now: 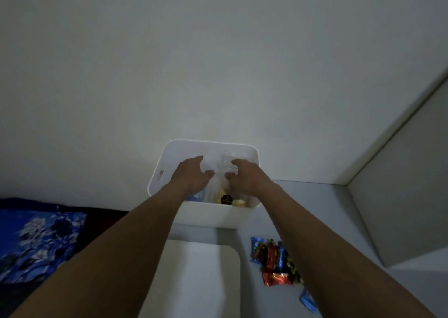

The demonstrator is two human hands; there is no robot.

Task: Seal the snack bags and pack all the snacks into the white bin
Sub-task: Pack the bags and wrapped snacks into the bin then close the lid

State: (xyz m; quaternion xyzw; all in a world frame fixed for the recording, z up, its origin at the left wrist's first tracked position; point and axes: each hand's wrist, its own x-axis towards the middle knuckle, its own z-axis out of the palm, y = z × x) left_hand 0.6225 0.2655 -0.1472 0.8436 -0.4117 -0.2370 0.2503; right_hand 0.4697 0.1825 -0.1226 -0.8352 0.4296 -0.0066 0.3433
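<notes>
The white bin (213, 214) stands against the wall at the back of the table. Both my hands reach into it from above. A clear snack bag (219, 166) lies inside the bin between them. My left hand (191, 174) and my right hand (244, 176) each pinch the bag with curled fingers. Below the hands, at the bin's near wall, I see yellow snacks with a dark round label (226, 199) and a blue packet (197, 196). The rest of the bin's contents is hidden by my hands.
A white lid (194, 269) lies flat in front of the bin. Several loose wrapped candies (274, 259) in red and blue lie to its right, with a blue packet (309, 303) nearer me. Blue patterned cloth (36, 240) covers the left. A grey panel (400, 196) stands right.
</notes>
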